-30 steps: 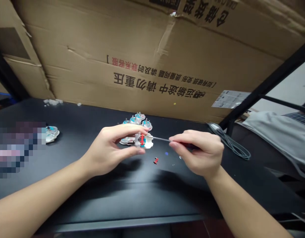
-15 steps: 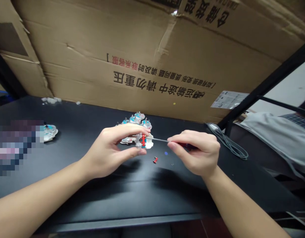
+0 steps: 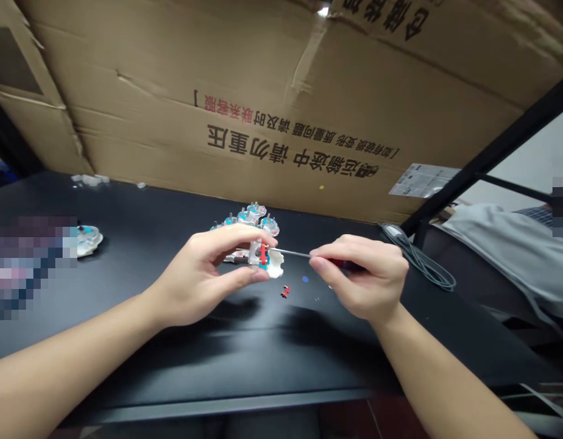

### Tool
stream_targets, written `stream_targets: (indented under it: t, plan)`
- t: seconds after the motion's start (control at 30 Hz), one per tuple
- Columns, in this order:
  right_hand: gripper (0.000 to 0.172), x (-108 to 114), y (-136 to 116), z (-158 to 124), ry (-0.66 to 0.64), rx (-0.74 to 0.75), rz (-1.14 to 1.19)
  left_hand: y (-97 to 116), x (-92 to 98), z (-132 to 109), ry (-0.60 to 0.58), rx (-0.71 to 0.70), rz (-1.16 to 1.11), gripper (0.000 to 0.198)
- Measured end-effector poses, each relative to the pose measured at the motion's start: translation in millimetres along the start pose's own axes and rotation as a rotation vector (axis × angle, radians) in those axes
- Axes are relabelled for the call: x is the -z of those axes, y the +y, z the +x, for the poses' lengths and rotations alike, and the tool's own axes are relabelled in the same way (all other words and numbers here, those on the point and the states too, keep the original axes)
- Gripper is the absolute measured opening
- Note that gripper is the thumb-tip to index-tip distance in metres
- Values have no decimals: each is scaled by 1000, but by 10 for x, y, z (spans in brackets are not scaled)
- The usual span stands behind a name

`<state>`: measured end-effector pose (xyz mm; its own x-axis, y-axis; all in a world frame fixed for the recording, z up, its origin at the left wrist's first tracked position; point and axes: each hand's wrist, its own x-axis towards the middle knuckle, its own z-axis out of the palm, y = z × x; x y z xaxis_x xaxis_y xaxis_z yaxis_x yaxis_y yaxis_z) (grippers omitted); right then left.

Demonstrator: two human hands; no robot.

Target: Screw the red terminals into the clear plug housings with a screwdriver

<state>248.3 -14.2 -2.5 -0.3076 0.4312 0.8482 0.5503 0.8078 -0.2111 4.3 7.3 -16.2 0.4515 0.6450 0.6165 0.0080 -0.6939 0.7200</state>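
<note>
Cardboard box (image 3: 172,79) behind toy (image 3: 262,256) and screwdriver (image 3: 293,253) reads 请勿重压.

One head-worn camera looked forward and down, close above the left hand (image 3: 203,274) and right hand (image 3: 364,277) at a table (image 3: 162,204), facing a box (image 3: 172,73).

Bare black table (image 3: 245,360) lies open before you; cardboard box (image 3: 272,110) walls the back, grey cable (image 3: 423,265) crowds your right.
</note>
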Motion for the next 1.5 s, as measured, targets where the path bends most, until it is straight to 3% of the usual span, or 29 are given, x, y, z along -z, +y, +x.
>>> stream_targets:
  t: [0.73, 0.87, 1.0, 1.13, 1.2, 1.37, 1.5]
  plan:
    - [12, -21, 4, -11, 16, -29, 4, 14, -28, 0, -5, 72, -70, 28]
    - [12, -24, -4, -1, 10, -18, 2, -7, -23, -3, -6, 32, -64, 28]
    - [12, 10, 30, -10, 31, 78, -72, -3, 7, -2, -36, 22, 10, 25]
    - [24, 56, 18, -30, 1, 239, -161, -6, 27, 2, -63, 49, 126, 16]
    - [21, 61, -21, -23, -22, 139, -87, -8, 35, 4, -66, 53, 166, 17]
    - [8, 56, -50, 25, -130, -381, 220, 7, 72, 7, -114, -33, 246, 23]
    - [9, 33, 29, 47, -278, -733, 529, -18, 103, 4, -139, -160, 305, 27]
